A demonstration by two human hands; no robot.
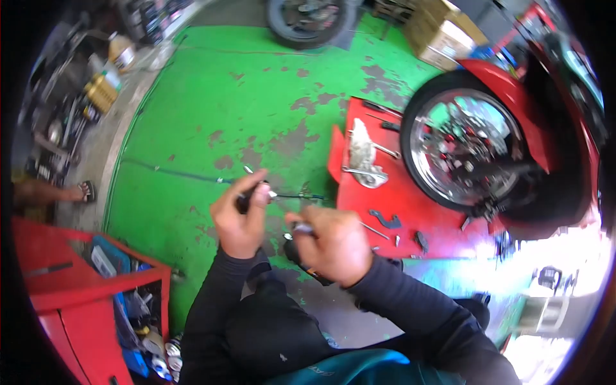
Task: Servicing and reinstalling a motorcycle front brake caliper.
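Observation:
My left hand [239, 218] is raised above the green floor, its thumb and fingers pinched on a small dark part with shiny metal ends [243, 203]. Close by on its right, my right hand [337, 247] is curled into a fist, somewhat blurred. A short metal-ended tool [302, 228] pokes out by its thumb; the fingers hide the rest. Just below this fist shows a black and orange object [308, 263], too blurred to name. The two hands are apart.
At right, a motorcycle wheel [465, 141] stands over a red platform [443, 234] bearing wrenches, a rag [362, 151] and a dark lever-like part [385, 219]. A red tool cabinet [70, 289] is at lower left. A hose [186, 174] crosses the floor. Another person's foot [85, 191] shows at left.

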